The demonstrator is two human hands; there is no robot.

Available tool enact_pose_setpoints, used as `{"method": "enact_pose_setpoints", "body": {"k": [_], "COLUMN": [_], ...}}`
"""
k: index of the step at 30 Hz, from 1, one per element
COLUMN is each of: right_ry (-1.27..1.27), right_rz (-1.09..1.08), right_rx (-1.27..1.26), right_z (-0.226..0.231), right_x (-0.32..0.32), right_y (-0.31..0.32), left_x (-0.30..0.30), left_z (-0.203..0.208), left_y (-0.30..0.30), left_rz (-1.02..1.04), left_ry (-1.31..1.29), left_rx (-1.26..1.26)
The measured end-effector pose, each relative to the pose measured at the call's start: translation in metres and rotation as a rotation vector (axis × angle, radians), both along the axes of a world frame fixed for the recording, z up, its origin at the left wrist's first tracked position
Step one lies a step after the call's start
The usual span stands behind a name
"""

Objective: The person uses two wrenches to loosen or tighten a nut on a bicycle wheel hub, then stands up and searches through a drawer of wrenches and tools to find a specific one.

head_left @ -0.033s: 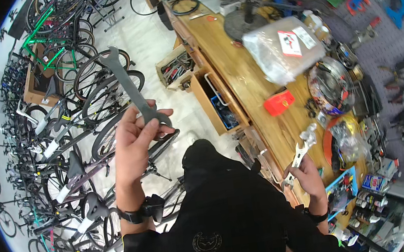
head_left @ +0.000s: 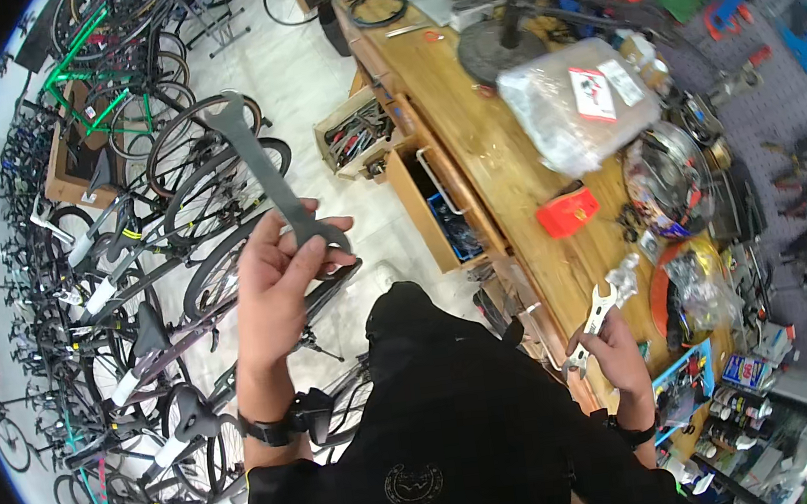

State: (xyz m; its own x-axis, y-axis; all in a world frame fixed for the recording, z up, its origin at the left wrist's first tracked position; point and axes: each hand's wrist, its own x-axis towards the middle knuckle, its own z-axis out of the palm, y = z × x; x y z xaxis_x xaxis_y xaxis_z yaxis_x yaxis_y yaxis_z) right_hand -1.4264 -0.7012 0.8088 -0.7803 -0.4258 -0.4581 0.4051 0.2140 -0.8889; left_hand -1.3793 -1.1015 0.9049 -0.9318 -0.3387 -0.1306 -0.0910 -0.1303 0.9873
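My left hand (head_left: 281, 277) is raised over the floor, its fingers closed around the lower end of a long dark grey open-end wrench (head_left: 264, 168). That wrench tilts up and to the left, its open jaw (head_left: 227, 114) pointing away from me. At the front edge of the workbench, my right hand (head_left: 617, 352) grips a shorter silver open-end wrench (head_left: 593, 319) with jaws at both ends. Part of its shaft is hidden by my fingers. Beyond its upper jaw, a crumpled clear plastic piece (head_left: 623, 275) lies on the wooden benchtop (head_left: 486, 141).
An open drawer (head_left: 419, 212) juts out below the bench, beside a box of tools (head_left: 356, 137). On the benchtop are a red box (head_left: 568, 213), a plastic-wrapped container (head_left: 548, 113) and a round stand base (head_left: 485, 56). Bicycles (head_left: 171, 326) crowd the left side.
The bench and its things sit slightly farther right in the picture. My left hand and the long wrench have shifted very slightly right; both hands keep their hold.
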Motion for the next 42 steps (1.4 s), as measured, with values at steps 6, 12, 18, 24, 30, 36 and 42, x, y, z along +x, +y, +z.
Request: {"method": "enact_pose_setpoints", "body": {"k": [6,12,18,24,30,36,42], "right_ry": [-0.010,0.037,0.046,-0.005,0.367,-0.245,-0.501], "right_rz": [-0.013,0.066,0.132,0.086,0.021,0.171,0.181], "right_rx": [0.030,0.191,0.228,0.072,0.297,0.228,0.275], "right_z": [0.014,0.018,0.000,-0.100,-0.245,-0.255,-0.286], "right_x": [-0.067,-0.131,-0.187,-0.267,-0.380,-0.385,-0.396], "right_y": [-0.131,-0.235,-0.323,-0.443,-0.526,-0.563,-0.591], "left_x": [-0.043,-0.057,-0.067,-0.087,-0.109,-0.112,-0.133], "left_z": [-0.036,-0.052,-0.059,-0.071,-0.103,-0.131,-0.172], "left_y": [-0.104,-0.179,-0.217,-0.238,-0.259,-0.281,-0.294], "left_rz": [-0.043,-0.039,-0.019,0.080,0.258,0.363,0.396], "left_ry": [-0.024,-0.065,-0.130,-0.225,-0.361,-0.458,-0.435], "left_rx": [0.175,0.288,0.341,0.363,0.324,0.423,0.492]}}
